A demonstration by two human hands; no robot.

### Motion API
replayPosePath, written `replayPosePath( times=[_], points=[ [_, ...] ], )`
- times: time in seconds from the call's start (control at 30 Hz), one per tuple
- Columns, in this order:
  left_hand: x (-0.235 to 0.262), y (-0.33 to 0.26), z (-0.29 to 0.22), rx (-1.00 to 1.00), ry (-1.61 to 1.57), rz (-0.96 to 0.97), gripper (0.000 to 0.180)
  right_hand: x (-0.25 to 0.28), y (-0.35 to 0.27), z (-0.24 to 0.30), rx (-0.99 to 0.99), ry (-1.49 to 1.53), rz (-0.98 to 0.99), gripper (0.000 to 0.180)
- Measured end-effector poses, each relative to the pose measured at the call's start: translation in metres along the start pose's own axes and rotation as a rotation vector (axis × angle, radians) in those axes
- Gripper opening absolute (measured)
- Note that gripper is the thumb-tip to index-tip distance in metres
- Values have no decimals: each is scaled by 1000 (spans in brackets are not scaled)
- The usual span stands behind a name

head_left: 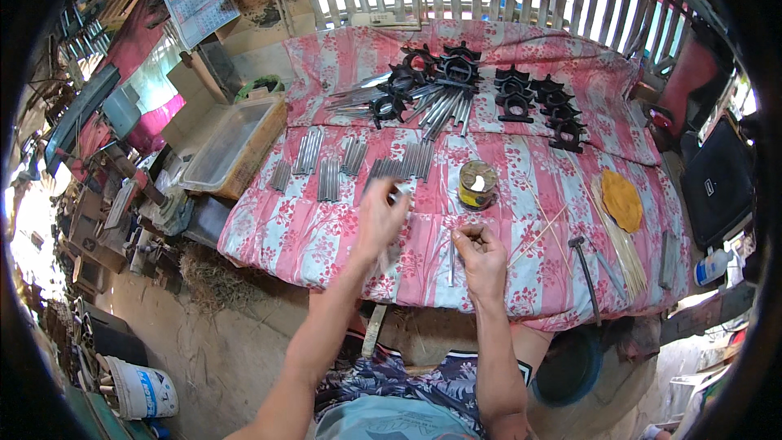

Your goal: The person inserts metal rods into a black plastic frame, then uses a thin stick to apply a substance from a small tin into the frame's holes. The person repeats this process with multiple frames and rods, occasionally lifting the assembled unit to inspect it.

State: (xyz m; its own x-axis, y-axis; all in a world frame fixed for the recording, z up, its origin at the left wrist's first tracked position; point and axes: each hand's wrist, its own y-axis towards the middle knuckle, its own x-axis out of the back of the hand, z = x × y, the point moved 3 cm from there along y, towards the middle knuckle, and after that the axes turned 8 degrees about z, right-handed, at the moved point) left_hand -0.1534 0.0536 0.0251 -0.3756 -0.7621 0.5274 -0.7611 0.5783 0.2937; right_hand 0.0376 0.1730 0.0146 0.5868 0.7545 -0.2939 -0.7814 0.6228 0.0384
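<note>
My right hand (482,257) is closed in a pinch on a short, thin metal tube (452,265), which hangs upright over the front of the cloth-covered table. My left hand (383,216) is raised to its left, smeared by motion, so its fingers cannot be made out. Just beyond the left hand lies a bunch of short metal tubes (418,160), laid side by side. More rows of such tubes (328,179) lie further left. Past the right hand stands an open tin can (478,185) with something pale in it.
Black spiky ring-shaped parts (515,94) and longer metal rods (446,107) lie at the back. On the right are a hammer (584,273), thin pale sticks (617,236) and a yellow cloth (621,200). A clear plastic bin (235,145) stands at the left edge.
</note>
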Motion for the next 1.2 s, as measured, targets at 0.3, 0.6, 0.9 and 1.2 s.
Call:
replayPosePath(
  times=[0.3,0.6,0.9,1.2],
  points=[
    [16,65,58,3,568,70,37,-1,-22,12,31,-298,-38,4],
    [-3,-74,-21,402,-1061,266,35,-27,-22,38,361,-137,64,8],
    [-13,-112,-34,372,-1427,300,31,-43,-36,41,330,-358,110,7],
    [-7,-115,-29,350,-1295,351,33,-48,-38,58,387,-553,94,9]
  ],
)
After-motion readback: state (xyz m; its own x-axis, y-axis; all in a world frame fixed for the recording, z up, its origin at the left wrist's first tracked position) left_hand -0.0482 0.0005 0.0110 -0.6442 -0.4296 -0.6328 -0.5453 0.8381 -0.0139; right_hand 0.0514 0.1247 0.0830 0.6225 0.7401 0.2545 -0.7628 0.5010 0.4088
